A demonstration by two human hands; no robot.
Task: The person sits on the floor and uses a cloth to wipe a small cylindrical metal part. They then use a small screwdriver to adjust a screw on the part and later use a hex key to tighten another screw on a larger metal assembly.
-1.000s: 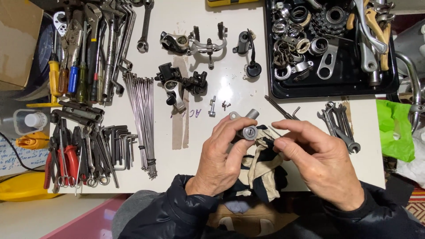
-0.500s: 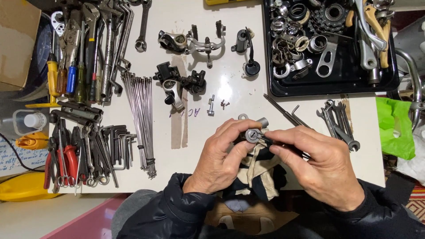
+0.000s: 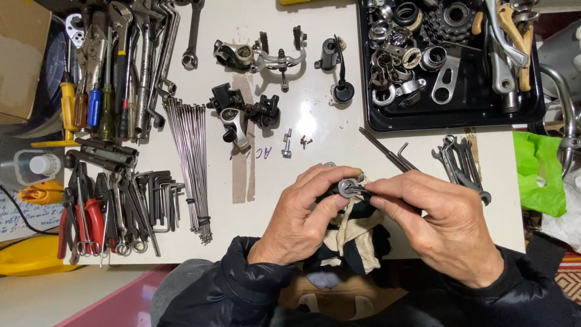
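Pinching one small round metal part (image 3: 347,187), both hands (image 3: 375,212); spokes (image 3: 189,163), wrenches (image 3: 463,166) and parts tray (image 3: 375,121) alongside.

A small round metal part (image 3: 347,188), silver with a dark hole in its centre, faces up between the fingertips of both hands. It sits low on the white table, just above a cream-and-black work glove (image 3: 354,233) lying crumpled under the hands.
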